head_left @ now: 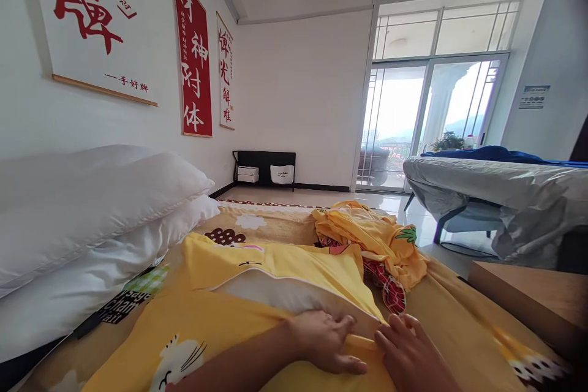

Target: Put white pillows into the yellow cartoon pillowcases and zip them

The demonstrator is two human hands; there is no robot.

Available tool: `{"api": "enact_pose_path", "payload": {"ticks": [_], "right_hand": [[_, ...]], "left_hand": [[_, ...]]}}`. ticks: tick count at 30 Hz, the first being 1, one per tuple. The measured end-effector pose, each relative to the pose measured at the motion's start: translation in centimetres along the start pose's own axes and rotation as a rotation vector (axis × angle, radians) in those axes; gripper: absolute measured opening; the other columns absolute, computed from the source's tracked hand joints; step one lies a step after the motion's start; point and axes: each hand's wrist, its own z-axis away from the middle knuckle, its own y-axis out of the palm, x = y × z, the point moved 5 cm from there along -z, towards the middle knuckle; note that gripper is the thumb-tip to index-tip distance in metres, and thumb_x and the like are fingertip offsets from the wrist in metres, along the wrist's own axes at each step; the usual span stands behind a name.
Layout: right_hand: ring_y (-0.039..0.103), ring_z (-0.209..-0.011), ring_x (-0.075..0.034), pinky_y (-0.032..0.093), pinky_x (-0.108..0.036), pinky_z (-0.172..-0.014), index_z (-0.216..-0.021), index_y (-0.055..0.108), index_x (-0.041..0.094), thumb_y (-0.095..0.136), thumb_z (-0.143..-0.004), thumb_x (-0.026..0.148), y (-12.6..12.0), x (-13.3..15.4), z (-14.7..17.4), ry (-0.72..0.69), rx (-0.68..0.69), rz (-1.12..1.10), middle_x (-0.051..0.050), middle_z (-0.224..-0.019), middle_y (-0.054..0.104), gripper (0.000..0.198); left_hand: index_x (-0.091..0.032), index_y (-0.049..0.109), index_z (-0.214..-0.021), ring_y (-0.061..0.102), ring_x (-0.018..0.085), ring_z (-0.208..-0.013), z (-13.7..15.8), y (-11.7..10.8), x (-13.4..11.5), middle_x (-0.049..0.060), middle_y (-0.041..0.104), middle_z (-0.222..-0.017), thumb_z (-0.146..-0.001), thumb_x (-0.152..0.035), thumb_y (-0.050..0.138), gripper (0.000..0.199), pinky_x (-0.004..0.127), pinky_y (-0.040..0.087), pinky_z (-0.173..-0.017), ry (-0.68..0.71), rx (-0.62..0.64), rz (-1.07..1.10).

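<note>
At the bottom centre of the frame lies a pillow [280, 294], white, half inside a yellow case [220, 318]. The white end shows through the case's open mouth, which faces the right of the frame. Our left hand [324, 338] lies flat on the case's edge, fingers spread and pressing the fabric down against the pillow; it grips nothing that we can see, though the thumb may pinch the hem. Our right hand [411, 352] rests just beside it at the lower right, open and flat, fingertips on the same hem. Held so, both hands seem to pin the opening flat while the pillow sits inside.

The pillow lies on a bed [459, 312] covered in a yellow cartoon sheet. Just above the hands, right of centre, a bundle of yellow cloth [372, 236] lies crumpled over a red checked piece. At the left, two bare white pillows [92, 208] are stacked against the wall, near the cased one but apart from it. Red-lettered scrolls [193, 55] hang in the upper left. At the right stands a grey-covered bed [496, 187], with a glass door [427, 122] behind.
</note>
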Motion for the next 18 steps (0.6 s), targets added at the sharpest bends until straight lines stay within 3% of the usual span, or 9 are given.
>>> {"api": "enact_pose_path", "payload": {"ticks": [4, 7, 10, 12, 14, 18], "right_hand": [[0.051, -0.068, -0.017, 0.038, -0.031, -0.072, -0.072, 0.052, 0.023, 0.039, -0.087, 0.010, -1.0, -0.3, -0.7, -0.006, -0.010, -0.022, -0.001, -0.067, 0.058, 0.024], [0.056, -0.069, -0.014, 0.044, -0.026, -0.068, -0.082, 0.058, 0.022, 0.043, -0.091, 0.019, -1.4, -0.4, -0.6, -0.027, -0.056, -0.058, -0.002, -0.076, 0.063, 0.018], [0.063, -0.077, -0.015, 0.049, -0.025, -0.070, -0.093, 0.063, 0.022, 0.046, -0.092, 0.026, -1.4, -0.8, 0.2, -0.018, -0.115, -0.056, -0.005, -0.091, 0.068, 0.017], [0.066, -0.080, -0.016, 0.051, -0.025, -0.072, -0.098, 0.063, 0.023, 0.049, -0.091, 0.025, -1.0, -1.5, 1.2, 0.030, -0.152, -0.081, -0.005, -0.093, 0.069, 0.016], [0.067, -0.078, -0.015, 0.053, -0.024, -0.071, -0.102, 0.063, 0.023, 0.051, -0.090, 0.025, -0.3, -2.7, 2.2, 0.134, -0.171, -0.143, -0.005, -0.091, 0.070, 0.017], [0.065, -0.064, -0.014, 0.056, -0.022, -0.060, -0.101, 0.066, 0.023, 0.050, -0.090, 0.041, 2.1, -5.3, 3.8, 0.449, -0.096, -0.304, -0.005, -0.086, 0.071, 0.027]], "left_hand": [[-0.015, 0.059, -0.124, 0.063, 0.040, -0.102, -2.0, -0.6, -0.4, 0.021, 0.068, -0.111, -0.083, -0.070, 0.036, 0.072, 0.048, 0.048, -0.079, -0.003, 0.100, -0.038], [-0.016, 0.068, -0.106, 0.065, 0.034, -0.096, -4.1, -1.0, -1.4, 0.016, 0.071, -0.100, -0.083, -0.057, 0.050, 0.050, 0.042, 0.048, -0.078, 0.097, 0.049, -0.065], [-0.018, 0.068, -0.102, 0.062, 0.026, -0.092, -5.7, -0.6, -1.6, 0.008, 0.070, -0.097, -0.080, -0.040, 0.057, 0.033, 0.034, 0.046, -0.079, 0.231, -0.052, 0.224], [-0.019, 0.069, -0.100, 0.059, 0.020, -0.089, -6.4, 0.2, -0.5, 0.003, 0.068, -0.096, -0.079, -0.027, 0.052, 0.028, 0.029, 0.045, -0.080, 0.149, -0.059, 0.551], [-0.020, 0.070, -0.099, 0.056, 0.016, -0.085, -6.6, 1.0, 0.8, 0.000, 0.066, -0.095, -0.076, -0.017, 0.048, 0.031, 0.026, 0.043, -0.080, -0.028, -0.075, 0.823], [-0.019, 0.072, -0.099, 0.045, 0.010, -0.064, -6.5, 1.9, 1.5, -0.002, 0.060, -0.076, -0.075, -0.015, 0.054, 0.030, 0.023, 0.039, -0.069, -0.270, -0.160, 1.127]]}}
